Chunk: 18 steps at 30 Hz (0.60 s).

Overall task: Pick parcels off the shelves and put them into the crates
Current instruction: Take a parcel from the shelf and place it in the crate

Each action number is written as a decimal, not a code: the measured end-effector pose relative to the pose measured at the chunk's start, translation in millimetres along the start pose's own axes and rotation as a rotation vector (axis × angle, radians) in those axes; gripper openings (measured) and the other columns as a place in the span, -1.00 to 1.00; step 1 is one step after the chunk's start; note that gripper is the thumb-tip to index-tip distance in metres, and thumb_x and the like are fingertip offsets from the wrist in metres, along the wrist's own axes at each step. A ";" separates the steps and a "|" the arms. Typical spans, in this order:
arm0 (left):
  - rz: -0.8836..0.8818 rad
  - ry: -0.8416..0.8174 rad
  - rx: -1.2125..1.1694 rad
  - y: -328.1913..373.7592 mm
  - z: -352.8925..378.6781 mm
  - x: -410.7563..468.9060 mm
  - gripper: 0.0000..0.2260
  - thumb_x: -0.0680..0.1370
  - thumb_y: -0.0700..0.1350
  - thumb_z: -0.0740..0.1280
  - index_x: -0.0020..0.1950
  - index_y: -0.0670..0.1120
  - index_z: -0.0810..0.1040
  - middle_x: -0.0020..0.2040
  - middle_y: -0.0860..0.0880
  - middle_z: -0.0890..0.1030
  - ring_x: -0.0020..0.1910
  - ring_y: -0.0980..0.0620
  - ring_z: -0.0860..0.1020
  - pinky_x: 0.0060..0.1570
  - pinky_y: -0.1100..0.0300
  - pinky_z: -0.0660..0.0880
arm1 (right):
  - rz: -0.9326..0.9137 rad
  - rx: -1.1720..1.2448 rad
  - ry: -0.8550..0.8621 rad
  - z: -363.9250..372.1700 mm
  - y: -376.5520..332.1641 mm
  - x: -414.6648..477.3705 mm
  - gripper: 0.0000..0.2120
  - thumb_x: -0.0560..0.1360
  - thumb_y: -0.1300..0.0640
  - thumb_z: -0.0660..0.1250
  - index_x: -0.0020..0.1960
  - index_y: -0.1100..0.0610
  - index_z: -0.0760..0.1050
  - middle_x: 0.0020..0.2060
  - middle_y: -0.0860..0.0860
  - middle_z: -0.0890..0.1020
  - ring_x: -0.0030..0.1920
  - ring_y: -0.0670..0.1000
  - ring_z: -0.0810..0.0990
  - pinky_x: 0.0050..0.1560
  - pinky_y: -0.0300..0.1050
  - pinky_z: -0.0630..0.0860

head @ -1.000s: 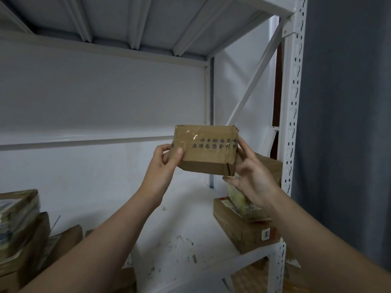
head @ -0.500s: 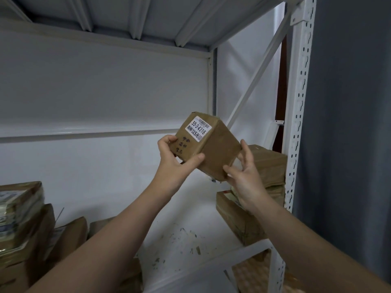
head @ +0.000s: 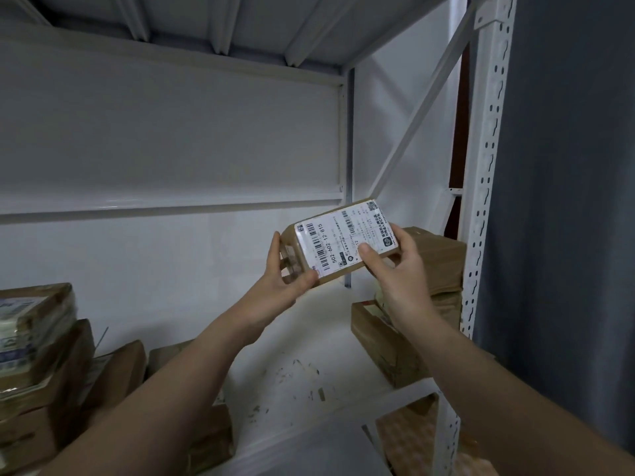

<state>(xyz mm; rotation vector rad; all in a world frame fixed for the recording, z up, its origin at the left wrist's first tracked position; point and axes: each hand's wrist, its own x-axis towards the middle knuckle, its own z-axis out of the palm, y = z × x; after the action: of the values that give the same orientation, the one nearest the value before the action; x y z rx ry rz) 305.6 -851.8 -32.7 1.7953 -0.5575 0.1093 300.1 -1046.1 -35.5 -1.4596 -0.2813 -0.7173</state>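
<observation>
A small brown cardboard parcel [head: 338,243] hangs in the air above the white shelf [head: 292,379], tilted, with its white shipping label and barcodes facing me. My left hand [head: 285,280] grips its left end, thumb under the lower edge and fingers behind. At the right end my right hand [head: 395,269] holds it, thumb pressed on the label. No crate is in view.
Stacked brown parcels [head: 436,269] sit at the shelf's right end by the perforated white upright [head: 481,201]. More parcels [head: 37,355] are piled at the left. A diagonal brace [head: 419,104] crosses the right side; a grey curtain [head: 567,201] hangs beyond. The upper shelf's underside is overhead.
Both hands have turned the parcel over: first a printed side showed, then a small sticker end, now the large shipping label faces me. It sits slightly lower and further right.
</observation>
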 end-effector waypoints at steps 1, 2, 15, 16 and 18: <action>-0.027 0.023 -0.084 -1.1 -0.2 0.6 -0.11 0.31 0.36 0.29 0.48 0.32 -0.18 0.44 0.08 0.35 0.38 0.00 0.37 0.31 -0.07 0.37 | -0.026 -0.039 0.005 1.7 0.3 -0.5 -0.55 0.46 0.10 0.45 0.26 -0.12 0.38 0.22 -0.04 0.53 0.22 -0.11 0.51 0.18 -0.14 0.50; -0.045 0.066 -0.164 -2.8 -1.1 1.4 -0.18 0.33 0.37 0.26 0.48 0.32 -0.09 0.35 0.08 0.47 0.34 -0.02 0.42 0.29 -0.11 0.40 | -0.041 -0.056 0.004 3.8 -0.1 -1.6 -0.54 0.45 0.10 0.46 0.27 -0.11 0.37 0.19 -0.08 0.54 0.18 -0.17 0.51 0.13 -0.24 0.49; -0.036 0.304 -0.131 -21.2 -46.3 -16.4 -0.73 0.57 0.08 0.16 0.24 0.09 0.43 -0.10 0.11 0.69 -0.10 0.13 0.66 -0.12 0.20 0.52 | -0.034 -0.083 -0.305 20.5 9.8 -20.9 -0.25 0.46 0.12 0.44 0.40 -0.32 0.07 0.41 -0.04 0.29 0.38 -0.01 0.35 0.31 0.09 0.44; -0.063 0.278 -0.072 -18.0 -56.7 -21.1 -0.72 0.53 0.12 0.17 0.17 0.08 0.49 -0.11 0.09 0.69 -0.11 0.12 0.65 -0.14 0.22 0.52 | -0.039 -0.110 -0.426 24.9 12.2 -24.0 -0.20 0.43 0.10 0.47 0.37 -0.43 0.06 0.45 -0.07 0.23 0.41 0.01 0.32 0.32 0.13 0.43; -0.155 0.263 0.017 -10.0 -75.7 -30.9 -0.69 0.50 0.19 0.20 0.04 0.05 0.59 -0.14 0.05 0.70 -0.12 0.08 0.65 -0.15 0.21 0.54 | -0.086 -0.182 -0.615 37.1 18.8 -33.9 -0.09 0.32 0.02 0.55 0.34 -0.52 0.03 0.48 -0.15 0.15 0.44 -0.11 0.27 0.30 -0.02 0.44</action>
<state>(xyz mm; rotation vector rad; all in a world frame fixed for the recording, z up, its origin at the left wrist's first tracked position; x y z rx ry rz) 298.5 -769.8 -29.6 1.7987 -0.2302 0.2405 294.5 -1002.2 -65.7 -1.8300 -0.7697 -0.3486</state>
